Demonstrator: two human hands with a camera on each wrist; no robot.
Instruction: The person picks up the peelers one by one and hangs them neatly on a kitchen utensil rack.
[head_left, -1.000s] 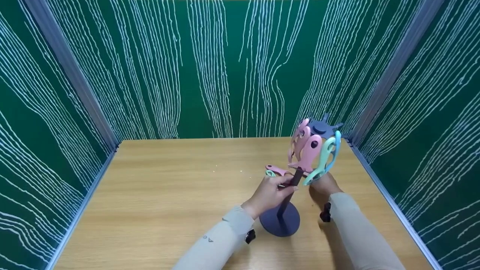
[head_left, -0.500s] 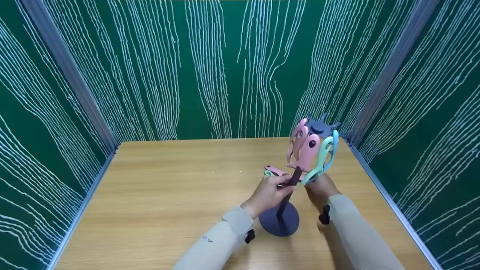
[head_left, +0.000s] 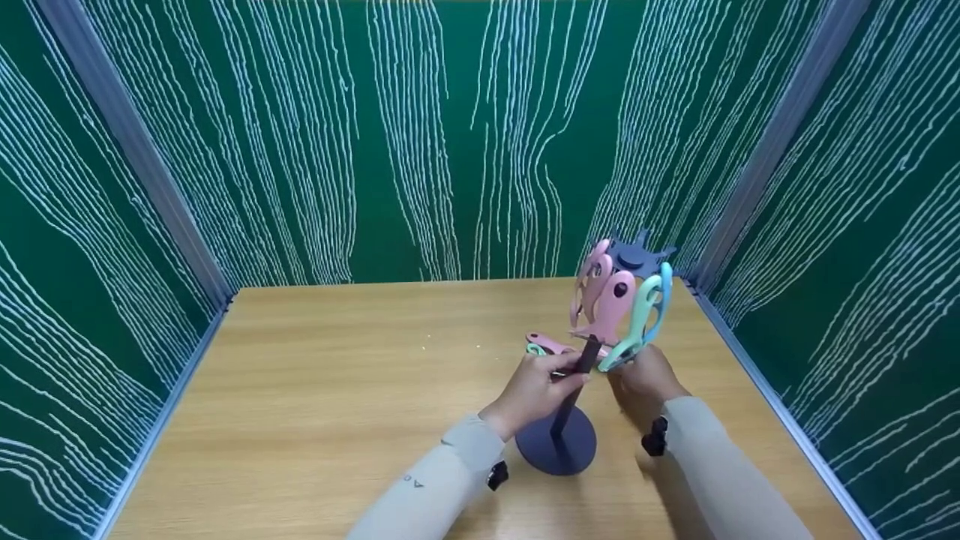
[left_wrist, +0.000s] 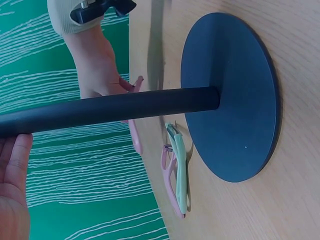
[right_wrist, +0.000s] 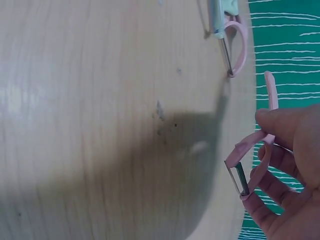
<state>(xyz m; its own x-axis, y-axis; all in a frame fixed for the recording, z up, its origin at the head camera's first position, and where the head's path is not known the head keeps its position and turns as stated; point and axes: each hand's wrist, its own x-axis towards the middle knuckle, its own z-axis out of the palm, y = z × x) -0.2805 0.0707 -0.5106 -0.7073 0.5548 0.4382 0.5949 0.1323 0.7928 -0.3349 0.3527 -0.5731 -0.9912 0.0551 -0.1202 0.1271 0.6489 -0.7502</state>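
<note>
A dark grey stand, with a round base and a thin pole, leans toward the back right of the wooden table. Pink, mint and blue utensils hang from its top hub. My left hand grips the pole halfway up; the left wrist view shows that pole and the base. Just right of the pole, my right hand pinches a pink peeler under the hanging utensils. A pink and mint peeler lies flat behind my left hand.
Green walls with white wavy lines close the table in at the back and on both sides, with metal rails along the edges. A few small crumbs lie mid-table. The left half of the table holds nothing.
The stand and both hands have drifted slightly to the left. Both grips look the same as before.
</note>
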